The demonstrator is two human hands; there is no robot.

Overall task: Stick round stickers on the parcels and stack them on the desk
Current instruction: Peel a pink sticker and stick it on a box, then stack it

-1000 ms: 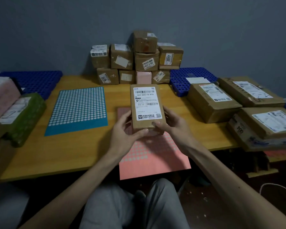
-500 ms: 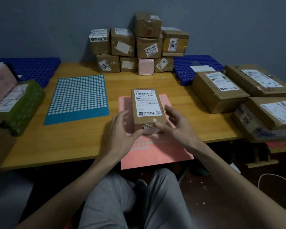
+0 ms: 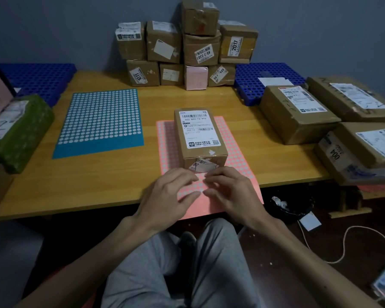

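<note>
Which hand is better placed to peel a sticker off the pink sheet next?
Probably the right hand: it lies wholly over the pink sheet, above its dots. The left hand straddles the sheet's left edge.

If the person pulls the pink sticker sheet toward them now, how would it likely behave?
Probably floppy: the pink sticker sheet looks paper-thin, and its near edge overhangs the desk unsupported. It would likely resist or drag the brown parcel along, since that parcel stands on its far part.
</note>
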